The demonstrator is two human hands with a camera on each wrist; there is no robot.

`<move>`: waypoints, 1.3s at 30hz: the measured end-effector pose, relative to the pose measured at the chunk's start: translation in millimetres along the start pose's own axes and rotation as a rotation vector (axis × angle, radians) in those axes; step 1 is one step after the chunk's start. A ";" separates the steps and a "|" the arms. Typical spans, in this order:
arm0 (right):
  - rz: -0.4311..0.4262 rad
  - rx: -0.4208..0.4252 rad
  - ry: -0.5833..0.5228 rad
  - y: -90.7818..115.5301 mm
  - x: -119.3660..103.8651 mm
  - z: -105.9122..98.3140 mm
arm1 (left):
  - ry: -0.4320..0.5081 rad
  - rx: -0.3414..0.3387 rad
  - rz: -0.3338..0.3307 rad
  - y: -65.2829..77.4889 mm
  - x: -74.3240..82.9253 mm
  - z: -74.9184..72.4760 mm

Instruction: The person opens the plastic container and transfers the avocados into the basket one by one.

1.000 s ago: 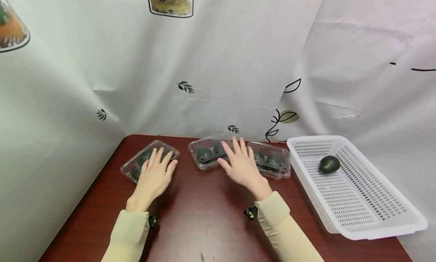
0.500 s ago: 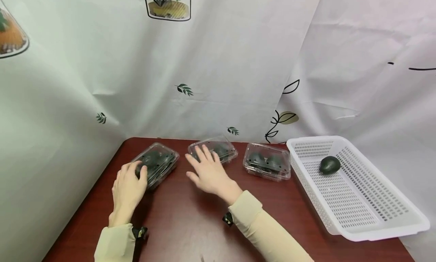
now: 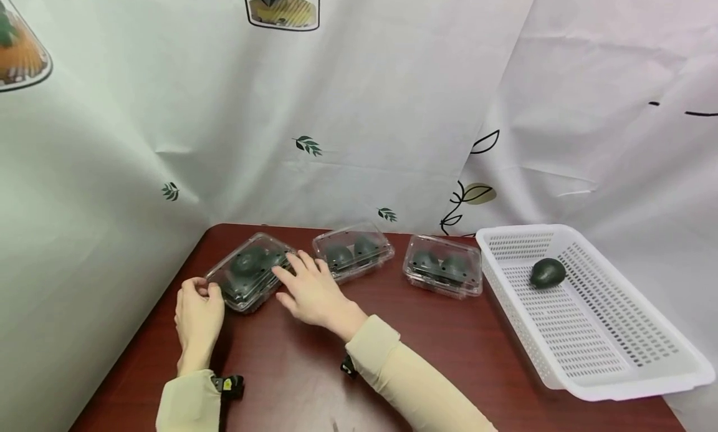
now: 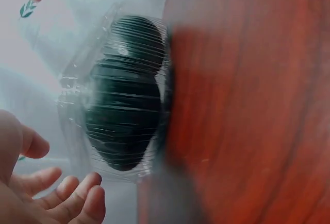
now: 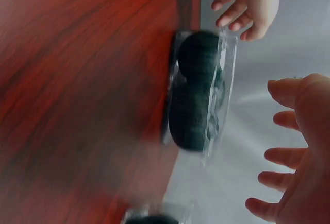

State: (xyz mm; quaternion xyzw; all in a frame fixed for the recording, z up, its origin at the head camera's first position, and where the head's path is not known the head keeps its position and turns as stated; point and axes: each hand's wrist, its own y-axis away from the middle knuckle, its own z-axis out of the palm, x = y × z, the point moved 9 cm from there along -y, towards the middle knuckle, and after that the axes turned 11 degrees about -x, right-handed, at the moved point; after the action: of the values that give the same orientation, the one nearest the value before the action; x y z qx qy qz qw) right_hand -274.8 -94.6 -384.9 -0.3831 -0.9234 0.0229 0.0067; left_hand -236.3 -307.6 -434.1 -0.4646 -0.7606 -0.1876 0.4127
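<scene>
On the left of the table lies a clear plastic clamshell box (image 3: 252, 273) with dark green avocados (image 4: 124, 113) inside, its lid down. My left hand (image 3: 199, 316) is at the box's near left corner, fingers loosely bent. In the left wrist view a gap shows between those fingers (image 4: 77, 198) and the box. Over the box's right end my right hand (image 3: 316, 295) reaches in, fingers spread. The right wrist view shows its fingers (image 5: 278, 180) apart from the plastic, holding nothing.
Two more clamshell boxes with avocados stand along the back, one in the middle (image 3: 353, 251) and one (image 3: 443, 267) to its right. A white perforated basket (image 3: 617, 388) on the right holds a single avocado (image 3: 547, 273). Printed cloth (image 3: 359, 108) hangs behind the table.
My right hand has moved left from between the middle and right boxes to the left box. My left hand has drawn back from the left box's top to its near left corner.
</scene>
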 end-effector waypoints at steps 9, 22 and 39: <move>-0.058 0.035 0.037 -20.2 -25.8 7.9 | 0.179 -0.087 -0.122 -7.8 -23.2 21.8; -0.110 0.062 0.136 -36.7 -47.9 37.9 | 0.539 -0.272 -0.213 -7.8 -40.5 60.0; -0.063 0.046 0.247 -57.2 -66.5 57.4 | 0.484 -0.265 -0.168 -10.6 -46.9 59.7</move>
State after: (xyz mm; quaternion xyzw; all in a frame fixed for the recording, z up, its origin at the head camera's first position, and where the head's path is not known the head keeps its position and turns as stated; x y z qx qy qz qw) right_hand -270.1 -184.2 -439.1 -0.3535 -0.9264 -0.0034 0.1299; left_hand -261.8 -298.8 -505.9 -0.3915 -0.6448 -0.4244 0.5008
